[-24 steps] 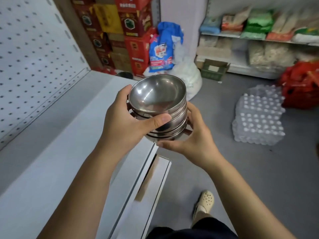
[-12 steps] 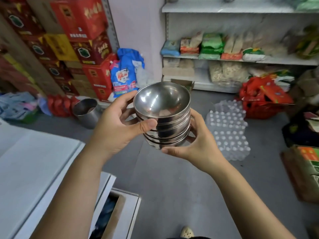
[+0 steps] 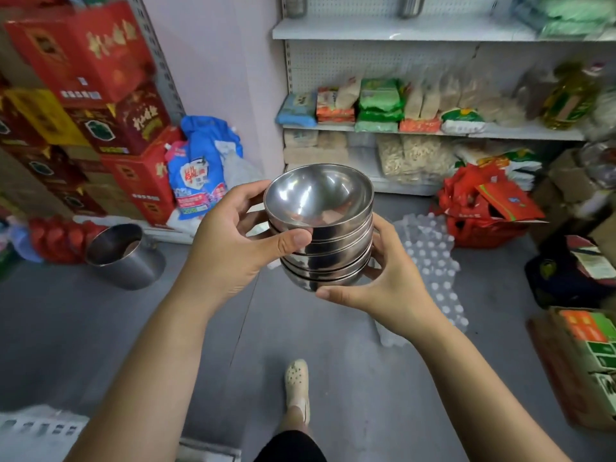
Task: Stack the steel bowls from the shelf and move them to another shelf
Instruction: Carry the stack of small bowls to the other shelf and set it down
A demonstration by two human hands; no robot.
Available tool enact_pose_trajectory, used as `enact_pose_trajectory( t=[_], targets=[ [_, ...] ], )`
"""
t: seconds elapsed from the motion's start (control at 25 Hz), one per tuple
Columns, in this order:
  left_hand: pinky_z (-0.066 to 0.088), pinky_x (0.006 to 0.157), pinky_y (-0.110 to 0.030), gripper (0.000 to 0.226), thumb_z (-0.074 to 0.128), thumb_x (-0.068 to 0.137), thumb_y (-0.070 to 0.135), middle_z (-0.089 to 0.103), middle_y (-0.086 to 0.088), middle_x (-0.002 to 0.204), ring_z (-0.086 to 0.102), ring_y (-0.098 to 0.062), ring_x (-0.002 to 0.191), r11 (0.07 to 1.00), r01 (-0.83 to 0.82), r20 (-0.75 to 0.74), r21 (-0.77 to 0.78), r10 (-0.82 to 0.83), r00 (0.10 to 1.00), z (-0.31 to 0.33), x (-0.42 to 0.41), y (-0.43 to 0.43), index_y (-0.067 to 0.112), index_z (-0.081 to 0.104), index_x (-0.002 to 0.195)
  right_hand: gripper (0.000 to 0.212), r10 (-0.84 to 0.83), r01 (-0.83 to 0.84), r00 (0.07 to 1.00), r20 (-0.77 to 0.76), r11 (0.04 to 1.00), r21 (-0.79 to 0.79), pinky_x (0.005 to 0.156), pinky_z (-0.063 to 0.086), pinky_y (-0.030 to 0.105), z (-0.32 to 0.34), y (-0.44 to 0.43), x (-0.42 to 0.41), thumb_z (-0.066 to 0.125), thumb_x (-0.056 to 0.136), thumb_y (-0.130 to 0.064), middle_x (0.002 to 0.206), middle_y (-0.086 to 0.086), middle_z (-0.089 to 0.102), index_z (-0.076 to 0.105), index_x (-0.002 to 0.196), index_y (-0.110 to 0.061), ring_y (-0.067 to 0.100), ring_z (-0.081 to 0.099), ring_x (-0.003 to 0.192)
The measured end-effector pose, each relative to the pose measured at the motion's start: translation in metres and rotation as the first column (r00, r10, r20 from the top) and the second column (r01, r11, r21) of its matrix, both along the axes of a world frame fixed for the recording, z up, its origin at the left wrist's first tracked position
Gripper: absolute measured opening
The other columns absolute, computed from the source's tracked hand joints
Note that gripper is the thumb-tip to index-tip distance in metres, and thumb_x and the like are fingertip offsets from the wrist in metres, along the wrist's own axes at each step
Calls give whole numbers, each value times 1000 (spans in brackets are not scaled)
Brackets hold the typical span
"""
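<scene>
Left hand (image 3: 230,241) clasping stacked steel bowls (image 3: 320,208), right hand (image 3: 383,281) cupping the base, perhaps five bowls

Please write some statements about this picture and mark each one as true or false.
1. The left hand and the right hand both hold the stack of steel bowls. True.
2. The stack rests on a shelf. False: it is held in the air, above the floor.
3. A steel bucket is on the floor, left of the stack. True.
4. The top bowl is filled with rice. False: it is empty.
</scene>
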State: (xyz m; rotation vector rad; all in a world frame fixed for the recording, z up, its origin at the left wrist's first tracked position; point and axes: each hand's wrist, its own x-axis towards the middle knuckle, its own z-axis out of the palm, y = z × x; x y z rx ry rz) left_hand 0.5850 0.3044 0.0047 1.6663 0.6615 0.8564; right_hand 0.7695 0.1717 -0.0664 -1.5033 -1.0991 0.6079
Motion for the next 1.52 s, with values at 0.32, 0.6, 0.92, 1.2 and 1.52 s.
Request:
enact_pose_trajectory(
  t=[0.32,0.6,0.92,1.2,1.52],
  targets=[
    [53,86,-13,78,89,57,29,70,22,120,67,-2,114,985,164,5,47,-164,986,37,142,181,24,60,129,117,-161,161,987,-18,984,72,109,52,41,25,163,117,105,54,-35,135,-15,67,39,150,-47,7,63,126],
    [58,92,-26,77,90,59,29,69,24,120,67,-5,116,951,305,-15,48,-305,952,46,261,306,28,59,130,119,-272,273,962,-24,955,111,111,49,36,26,276,218,104,55,-32,137,-17,66,38,154,-37,5,61,129],
    [50,109,-40,101,95,52,39,61,13,139,61,-10,128,959,274,-42,71,-272,961,26,401,438,28,52,143,115,-228,230,973,-31,965,127,102,48,17,13,405,366,104,54,-23,136,-18,66,42,149,-36,2,62,127],
    [47,109,-47,89,91,58,42,68,11,130,61,-8,124,983,113,-2,148,-114,994,30,518,545,41,51,138,115,-96,98,995,-21,990,106,107,52,28,28,531,511,104,55,-25,139,-9,65,41,151,-33,9,61,130],
    [50,100,-38,76,93,68,33,67,15,129,61,-8,124,973,100,-60,207,-90,994,20,604,664,38,54,134,119,-109,110,994,-15,992,67,112,50,46,14,663,604,103,50,-39,137,-9,66,41,151,-35,11,63,129]
  ],
)
